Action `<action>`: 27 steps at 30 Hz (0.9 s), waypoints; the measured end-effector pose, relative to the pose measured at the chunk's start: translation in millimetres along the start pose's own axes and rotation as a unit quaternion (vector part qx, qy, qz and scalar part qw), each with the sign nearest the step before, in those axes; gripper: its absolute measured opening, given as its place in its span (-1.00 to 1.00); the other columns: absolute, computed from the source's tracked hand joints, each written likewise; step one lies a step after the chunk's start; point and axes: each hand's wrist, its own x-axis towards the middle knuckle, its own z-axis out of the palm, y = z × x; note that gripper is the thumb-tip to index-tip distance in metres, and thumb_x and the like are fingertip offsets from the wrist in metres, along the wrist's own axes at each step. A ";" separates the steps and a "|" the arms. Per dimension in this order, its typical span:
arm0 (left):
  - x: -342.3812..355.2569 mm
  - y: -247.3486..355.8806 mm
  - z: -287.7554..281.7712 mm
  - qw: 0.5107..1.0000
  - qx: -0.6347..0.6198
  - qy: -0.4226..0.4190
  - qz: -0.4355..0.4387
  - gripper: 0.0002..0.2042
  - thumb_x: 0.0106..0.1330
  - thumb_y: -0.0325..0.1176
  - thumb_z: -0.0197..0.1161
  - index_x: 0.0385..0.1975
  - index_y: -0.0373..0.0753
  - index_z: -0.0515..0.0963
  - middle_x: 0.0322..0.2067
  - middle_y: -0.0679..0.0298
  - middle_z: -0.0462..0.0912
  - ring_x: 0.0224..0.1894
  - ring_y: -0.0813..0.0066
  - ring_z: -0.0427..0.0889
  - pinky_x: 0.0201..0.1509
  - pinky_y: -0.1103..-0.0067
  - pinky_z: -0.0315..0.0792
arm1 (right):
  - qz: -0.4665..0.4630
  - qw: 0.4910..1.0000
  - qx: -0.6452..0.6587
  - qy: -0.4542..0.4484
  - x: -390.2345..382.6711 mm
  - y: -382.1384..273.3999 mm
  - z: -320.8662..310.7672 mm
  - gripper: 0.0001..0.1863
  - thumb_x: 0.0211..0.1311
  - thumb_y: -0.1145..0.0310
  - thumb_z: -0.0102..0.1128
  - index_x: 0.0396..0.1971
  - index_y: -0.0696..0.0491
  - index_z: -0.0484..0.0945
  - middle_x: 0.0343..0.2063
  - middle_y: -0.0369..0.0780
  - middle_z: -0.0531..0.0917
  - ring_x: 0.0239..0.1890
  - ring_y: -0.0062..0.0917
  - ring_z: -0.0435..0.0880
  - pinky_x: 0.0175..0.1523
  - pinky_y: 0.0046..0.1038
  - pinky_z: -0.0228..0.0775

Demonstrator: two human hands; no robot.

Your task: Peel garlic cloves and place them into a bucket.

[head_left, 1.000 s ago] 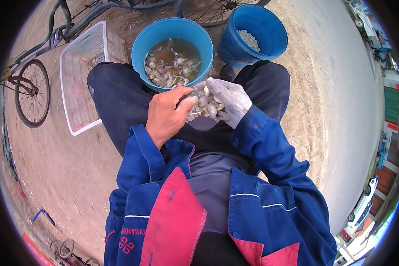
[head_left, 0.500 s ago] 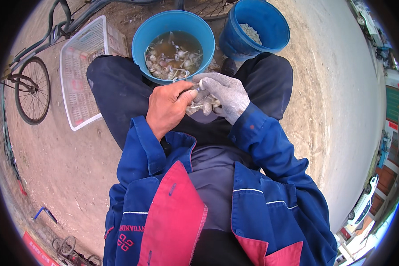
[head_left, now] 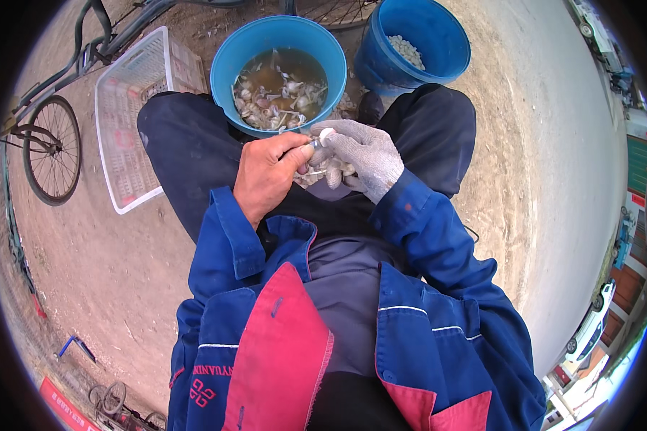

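The person sits on bare sandy ground with knees apart, and both hands meet just above the lap. The left hand (head_left: 269, 172) is bare; its fingers are curled tight around a small pale thing, most likely a garlic clove (head_left: 326, 134), whose rounded whitish tip shows between the two hands. The right hand (head_left: 363, 154), in a grey knitted glove, has its fingers pinched on the same clove from the other side, and beneath it hang a few more pale pieces (skins or cloves, too small to tell). The two hands touch each other at the fingertips.

Just beyond the hands, between the knees, stands a blue basin (head_left: 223, 61) filled with brownish water in which many cloves and loose skins float. Beside it to the right, close but seemingly apart, is a blue bucket (head_left: 453, 50) tilted toward the person, with a small heap of white peeled cloves at its bottom. To the left of the basin a clear plastic crate (head_left: 122, 136) lies on the ground, and farther left a bicycle wheel (head_left: 50, 151) stands upright. The person wears a blue work jacket (head_left: 438, 287) with red lining.
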 end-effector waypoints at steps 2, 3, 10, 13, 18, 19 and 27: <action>0.9 -0.4 -0.2 1.000 0.008 0.007 0.009 -0.79 0.51 -0.38 0.37 -0.07 -0.37 0.83 -0.46 0.23 0.80 -0.40 0.55 0.76 -0.25 0.50 0.60 | -0.005 1.000 -0.014 0.010 0.9 1.3 -0.1 -0.57 0.73 0.29 0.23 0.34 0.30 0.62 -0.20 -0.10 0.85 -0.50 -0.60 0.76 -0.39 -0.55 0.55; 1.5 0.1 -0.8 1.000 0.013 0.010 0.016 -0.79 0.51 -0.38 0.37 -0.07 -0.36 0.83 -0.47 0.23 0.80 -0.40 0.55 0.76 -0.25 0.50 0.60 | -0.009 0.999 -0.030 0.015 1.3 1.4 -0.9 -0.57 0.72 0.29 0.26 0.33 0.30 0.63 -0.19 -0.11 0.85 -0.50 -0.61 0.76 -0.38 -0.55 0.56; -3.3 6.1 -1.5 0.998 0.053 0.033 0.022 -0.80 0.50 -0.37 0.41 -0.02 -0.32 0.83 -0.44 0.17 0.82 -0.39 0.47 0.79 -0.22 0.45 0.62 | -0.112 0.983 -0.138 0.053 1.3 17.9 -3.6 -0.59 0.55 0.35 0.49 0.25 0.23 0.73 -0.14 -0.21 0.88 -0.35 -0.68 0.81 -0.21 -0.55 0.67; -7.0 5.0 -2.6 0.996 0.070 0.029 0.040 -0.79 0.50 -0.37 0.42 0.00 -0.31 0.83 -0.40 0.13 0.85 -0.37 0.44 0.81 -0.20 0.43 0.64 | -0.121 0.978 -0.155 0.064 -1.5 22.6 -2.8 -0.61 0.48 0.40 0.55 0.22 0.17 0.76 -0.12 -0.25 0.89 -0.21 -0.66 0.84 -0.07 -0.52 0.71; -11.0 13.1 -4.4 0.998 0.060 0.004 0.025 -0.77 0.54 -0.41 0.39 0.04 -0.39 0.80 -0.36 0.20 0.83 -0.31 0.51 0.78 -0.15 0.49 0.63 | -0.195 0.937 -0.277 0.082 1.9 31.8 -5.0 -0.62 0.42 0.44 0.58 0.19 0.04 0.76 -0.15 -0.24 0.89 -0.13 -0.60 0.88 0.03 -0.46 0.73; -11.6 15.3 -5.1 0.998 0.056 -0.008 0.018 -0.77 0.56 -0.44 0.37 0.06 -0.44 0.79 -0.35 0.24 0.82 -0.29 0.54 0.76 -0.13 0.52 0.62 | -0.205 0.930 -0.293 0.083 2.0 32.4 -5.2 -0.61 0.41 0.44 0.58 0.19 0.02 0.76 -0.16 -0.23 0.89 -0.14 -0.57 0.88 0.03 -0.44 0.73; -12.1 15.0 -4.6 0.999 0.042 -0.025 -0.001 -0.77 0.60 -0.42 0.34 0.05 -0.44 0.79 -0.36 0.25 0.80 -0.28 0.55 0.75 -0.11 0.53 0.61 | -0.270 0.878 -0.386 0.080 2.3 32.9 -9.7 -0.60 0.39 0.43 0.57 0.18 -0.02 0.73 -0.17 -0.15 0.87 -0.12 -0.30 0.92 -0.01 -0.31 0.75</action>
